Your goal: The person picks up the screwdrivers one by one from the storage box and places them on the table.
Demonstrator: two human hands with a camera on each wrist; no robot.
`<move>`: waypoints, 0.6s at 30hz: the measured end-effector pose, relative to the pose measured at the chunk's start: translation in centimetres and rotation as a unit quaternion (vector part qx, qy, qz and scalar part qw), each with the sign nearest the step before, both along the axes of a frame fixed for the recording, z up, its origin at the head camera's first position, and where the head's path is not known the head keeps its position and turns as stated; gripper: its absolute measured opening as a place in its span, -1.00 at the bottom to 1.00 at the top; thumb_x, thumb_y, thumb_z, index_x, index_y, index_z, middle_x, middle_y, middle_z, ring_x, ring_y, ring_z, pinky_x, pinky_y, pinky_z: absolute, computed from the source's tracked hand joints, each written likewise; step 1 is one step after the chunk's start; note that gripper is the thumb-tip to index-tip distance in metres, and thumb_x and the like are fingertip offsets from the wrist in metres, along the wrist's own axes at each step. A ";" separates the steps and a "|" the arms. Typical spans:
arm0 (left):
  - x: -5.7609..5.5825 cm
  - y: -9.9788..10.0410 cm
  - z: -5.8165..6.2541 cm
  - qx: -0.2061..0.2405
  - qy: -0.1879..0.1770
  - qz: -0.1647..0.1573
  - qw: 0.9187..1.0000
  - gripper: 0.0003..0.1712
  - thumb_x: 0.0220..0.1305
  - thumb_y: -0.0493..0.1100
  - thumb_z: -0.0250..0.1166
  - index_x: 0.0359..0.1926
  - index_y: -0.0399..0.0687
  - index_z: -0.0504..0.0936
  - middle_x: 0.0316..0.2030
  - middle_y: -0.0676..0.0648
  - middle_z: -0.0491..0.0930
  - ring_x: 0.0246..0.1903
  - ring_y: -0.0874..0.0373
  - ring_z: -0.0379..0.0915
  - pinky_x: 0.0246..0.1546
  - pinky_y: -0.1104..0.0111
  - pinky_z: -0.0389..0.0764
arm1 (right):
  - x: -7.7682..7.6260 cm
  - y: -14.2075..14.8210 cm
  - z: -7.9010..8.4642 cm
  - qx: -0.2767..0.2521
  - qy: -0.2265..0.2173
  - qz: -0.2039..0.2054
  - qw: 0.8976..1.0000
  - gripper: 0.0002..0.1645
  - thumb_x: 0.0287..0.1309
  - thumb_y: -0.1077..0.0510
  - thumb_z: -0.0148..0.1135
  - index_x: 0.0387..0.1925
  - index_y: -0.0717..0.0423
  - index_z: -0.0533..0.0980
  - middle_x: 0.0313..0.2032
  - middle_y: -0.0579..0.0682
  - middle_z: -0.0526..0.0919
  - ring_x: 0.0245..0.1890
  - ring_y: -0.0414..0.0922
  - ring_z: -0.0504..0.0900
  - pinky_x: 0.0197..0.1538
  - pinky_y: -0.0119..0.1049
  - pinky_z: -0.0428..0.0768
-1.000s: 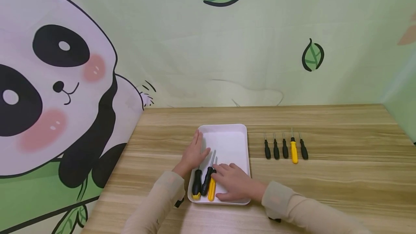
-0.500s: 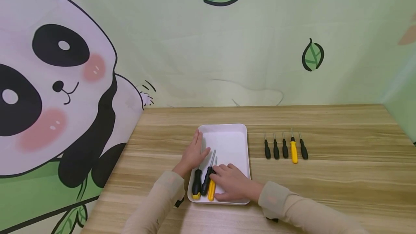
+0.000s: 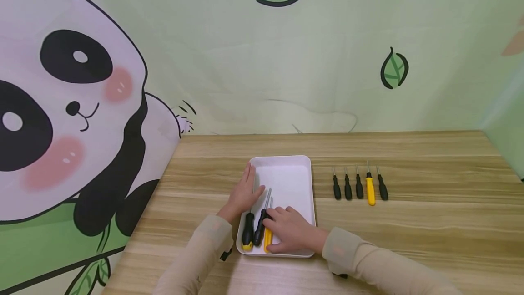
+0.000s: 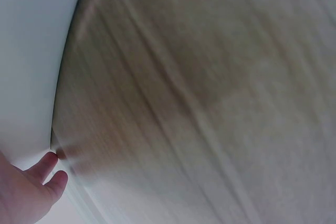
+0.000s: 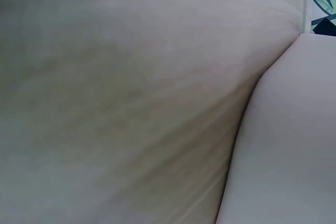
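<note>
1. Pale green backdrop, printed with a big panda, rises behind a wood-grained table where a person has 2 hands at work.
2. Right hand: its fingers are bent over a yellow-handled screwdriver, pinching the handle, with the thumb near the butt end. That screwdriver lies in a white tray, directly at those fingertips, shaft pointing away from the person.
3. Left hand, ahead and to the left of the right hand: fingers straight and close together along the tray's left rim, thumb spread off over the inside. I can't tell how hard it presses.
4. Just left of the right fingertips lies a black-handled screwdriver; past it, nearest the tray wall, a thicker black screwdriver with a yellow end, its shaft partly hidden by the left hand.
5. Well to the right of the right hand, and farther off, 5 more screwdrivers lie on the table in a row: 3 black, 1 yellow, 1 black.
6. Behind the right hand, a beige sleeve covers the forearm.
</note>
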State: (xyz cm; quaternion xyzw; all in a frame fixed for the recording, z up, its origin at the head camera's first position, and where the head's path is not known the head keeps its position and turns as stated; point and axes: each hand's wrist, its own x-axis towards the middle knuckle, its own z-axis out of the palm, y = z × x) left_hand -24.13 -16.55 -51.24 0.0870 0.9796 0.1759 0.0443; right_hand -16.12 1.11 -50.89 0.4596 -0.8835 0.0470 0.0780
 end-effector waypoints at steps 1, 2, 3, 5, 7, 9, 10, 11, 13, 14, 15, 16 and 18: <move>0.0 0.0 0.0 0.000 0.001 0.000 1.000 -0.13 0.23 0.15 -0.02 0.36 -0.14 -0.20 0.39 -0.10 -0.31 0.23 -0.04 0.13 0.15 0.14 0.29 | 0.0 0.0 0.0 0.002 -0.002 -0.001 1.000 -0.37 -0.12 -0.41 0.01 -0.18 -0.05 0.44 -0.08 -0.05 0.45 -0.18 -0.15 0.44 -0.28 -0.29 0.43; 0.0 0.0 0.0 0.000 0.002 -0.001 1.000 -0.13 0.23 0.15 -0.01 0.36 -0.15 -0.20 0.39 -0.10 -0.31 0.22 -0.05 0.14 0.14 0.14 0.29 | 0.0 0.0 0.0 0.006 -0.005 -0.002 1.000 -0.36 -0.12 -0.42 0.01 -0.17 -0.06 0.44 -0.06 -0.04 0.45 -0.16 -0.14 0.44 -0.27 -0.29 0.44; 0.0 0.0 -0.1 0.001 0.004 -0.002 1.000 -0.13 0.23 0.15 -0.01 0.36 -0.15 -0.19 0.38 -0.11 -0.31 0.22 -0.05 0.14 0.14 0.14 0.29 | 0.0 0.0 0.1 0.009 -0.009 -0.004 1.000 -0.34 -0.12 -0.43 0.00 -0.16 -0.05 0.44 -0.04 -0.03 0.44 -0.15 -0.14 0.44 -0.26 -0.28 0.44; 0.0 0.0 -0.1 0.001 0.006 -0.003 1.000 -0.13 0.23 0.15 -0.01 0.36 -0.16 -0.19 0.38 -0.11 -0.30 0.22 -0.05 0.15 0.14 0.14 0.29 | 0.1 0.0 0.1 0.015 -0.015 -0.006 1.000 -0.32 -0.13 -0.45 0.00 -0.14 -0.05 0.45 -0.02 -0.02 0.44 -0.13 -0.13 0.44 -0.24 -0.27 0.45; 0.0 0.0 -0.1 0.002 0.007 -0.003 1.000 -0.13 0.23 0.15 -0.01 0.36 -0.16 -0.18 0.38 -0.11 -0.29 0.22 -0.05 0.15 0.14 0.14 0.30 | 0.1 0.0 0.2 0.019 -0.021 -0.009 1.000 -0.29 -0.14 -0.46 0.01 -0.13 -0.05 0.46 0.00 0.00 0.43 -0.12 -0.12 0.44 -0.22 -0.26 0.45; 0.0 0.0 -0.1 0.003 0.008 -0.005 1.000 -0.13 0.23 0.14 -0.01 0.36 -0.17 -0.17 0.38 -0.13 -0.28 0.21 -0.07 0.17 0.13 0.13 0.31 | 0.2 0.0 0.2 0.022 -0.028 -0.011 0.999 -0.28 -0.14 -0.46 0.01 -0.11 -0.04 0.47 0.00 0.01 0.43 -0.11 -0.11 0.44 -0.19 -0.25 0.46; 0.0 0.0 0.0 0.003 0.007 -0.005 1.000 -0.14 0.23 0.14 -0.01 0.36 -0.17 -0.18 0.38 -0.12 -0.28 0.20 -0.07 0.17 0.13 0.13 0.31 | 0.2 0.0 0.2 0.022 -0.030 -0.012 0.999 -0.27 -0.14 -0.47 0.01 -0.11 -0.04 0.46 0.00 0.01 0.43 -0.11 -0.11 0.44 -0.18 -0.26 0.46; 0.0 -0.1 0.0 0.003 0.009 -0.006 1.000 -0.14 0.23 0.14 -0.01 0.36 -0.18 -0.17 0.38 -0.13 -0.28 0.19 -0.07 0.19 0.12 0.13 0.32 | 0.2 0.0 0.2 0.022 -0.031 -0.012 0.999 -0.27 -0.15 -0.47 0.01 -0.11 -0.04 0.46 0.00 0.00 0.43 -0.11 -0.11 0.44 -0.18 -0.26 0.46; 0.0 -0.1 0.0 0.003 0.009 -0.008 1.000 -0.14 0.23 0.14 -0.01 0.36 -0.18 -0.17 0.38 -0.14 -0.28 0.17 -0.08 0.21 0.11 0.13 0.33 | 0.1 0.0 0.2 0.024 -0.029 -0.013 0.999 -0.26 -0.15 -0.48 0.01 -0.11 -0.04 0.46 -0.01 0.00 0.44 -0.11 -0.11 0.44 -0.17 -0.26 0.46; 0.0 -0.1 0.0 0.002 0.011 -0.009 1.000 -0.14 0.23 0.14 -0.02 0.36 -0.19 -0.17 0.38 -0.14 -0.27 0.16 -0.09 0.23 0.10 0.13 0.34 | 0.1 0.0 0.2 0.025 -0.029 -0.012 0.999 -0.26 -0.16 -0.48 0.01 -0.11 -0.04 0.46 -0.01 0.00 0.44 -0.11 -0.11 0.44 -0.16 -0.26 0.46; 0.0 -0.1 0.1 0.001 0.010 -0.008 1.000 -0.14 0.23 0.14 -0.02 0.36 -0.18 -0.17 0.38 -0.14 -0.28 0.16 -0.08 0.23 0.10 0.13 0.33 | 0.1 0.0 0.2 0.026 -0.028 -0.012 0.999 -0.25 -0.16 -0.49 0.01 -0.12 -0.04 0.46 -0.02 0.00 0.44 -0.11 -0.11 0.44 -0.16 -0.26 0.46; 0.0 -0.1 0.1 0.000 0.010 -0.008 1.000 -0.14 0.23 0.15 -0.02 0.36 -0.18 -0.17 0.38 -0.13 -0.28 0.17 -0.08 0.22 0.11 0.13 0.33 | 0.1 0.0 0.2 0.027 -0.027 -0.012 0.999 -0.25 -0.17 -0.49 0.01 -0.12 -0.04 0.46 -0.02 0.00 0.45 -0.11 -0.11 0.44 -0.16 -0.26 0.46; 0.0 -0.1 0.1 0.000 0.011 -0.010 1.000 -0.14 0.23 0.15 -0.02 0.36 -0.19 -0.17 0.38 -0.14 -0.28 0.17 -0.08 0.21 0.11 0.13 0.33 | 0.1 -0.1 0.1 0.028 -0.026 -0.012 0.999 -0.25 -0.17 -0.50 0.01 -0.14 -0.04 0.47 -0.04 0.00 0.46 -0.11 -0.11 0.44 -0.16 -0.27 0.46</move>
